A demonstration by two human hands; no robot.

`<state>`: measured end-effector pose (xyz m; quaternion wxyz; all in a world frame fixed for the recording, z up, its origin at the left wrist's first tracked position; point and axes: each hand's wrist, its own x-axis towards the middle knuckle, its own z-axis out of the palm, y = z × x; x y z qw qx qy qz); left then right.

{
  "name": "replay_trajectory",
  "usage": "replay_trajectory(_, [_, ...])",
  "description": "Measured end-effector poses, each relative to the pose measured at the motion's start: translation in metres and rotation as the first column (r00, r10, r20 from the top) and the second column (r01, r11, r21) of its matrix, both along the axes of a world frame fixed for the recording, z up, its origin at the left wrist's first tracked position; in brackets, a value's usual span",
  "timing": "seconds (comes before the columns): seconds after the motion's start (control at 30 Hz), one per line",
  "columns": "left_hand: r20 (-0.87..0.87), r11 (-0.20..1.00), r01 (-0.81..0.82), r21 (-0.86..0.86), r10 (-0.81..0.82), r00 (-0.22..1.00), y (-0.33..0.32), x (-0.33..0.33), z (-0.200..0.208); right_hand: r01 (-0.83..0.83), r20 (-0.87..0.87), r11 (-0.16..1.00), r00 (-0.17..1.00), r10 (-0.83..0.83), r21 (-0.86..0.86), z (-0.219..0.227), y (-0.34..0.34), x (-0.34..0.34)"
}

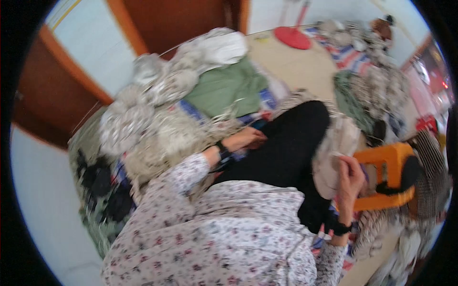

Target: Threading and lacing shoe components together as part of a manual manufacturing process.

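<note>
My left hand (243, 139) is beside my thigh in black trousers (281, 148), its fingers curled. Pale loose strands (224, 126) lie close by it, and what its fingers hold, if anything, is hidden. Off to the right of my leg, my right hand (350, 178) is closed in a pinch. Between that hand and my leg hangs a pale cream cloth (328, 171), and a small whitish bit shows at the fingertips, too blurred to name. A dark band circles each wrist.
Bundled whitish yarn (126, 117) and a folded green cloth (229, 88) are piled ahead on the left. An orange plastic stool (403, 155) stands right of my right hand. More heaped textiles (377, 90) lie at the far right, near a red round base (292, 38).
</note>
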<state>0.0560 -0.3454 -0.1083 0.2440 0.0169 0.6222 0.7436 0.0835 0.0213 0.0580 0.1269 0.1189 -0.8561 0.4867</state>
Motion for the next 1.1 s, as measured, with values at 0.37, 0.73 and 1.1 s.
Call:
replay_trajectory(0.37, [0.27,0.959,-0.278,-0.056,0.283,0.92,-0.049,0.072,-0.094,0.009,-0.107,0.991,0.994,0.005,0.133,-0.012,-0.022,-0.007])
replay_trajectory(0.73, [0.304,0.857,-0.516,0.02,0.486,0.819,-0.068,0.095,-0.19,0.063,-0.084,0.971,0.995,-0.044,0.233,-0.007,-0.025,-0.003])
replay_trajectory(1.1, [-0.691,-0.027,-0.691,-0.722,0.083,0.718,-0.171,-0.008,-0.198,0.119,-0.142,0.904,0.988,-0.065,0.411,0.004,-0.038,0.004])
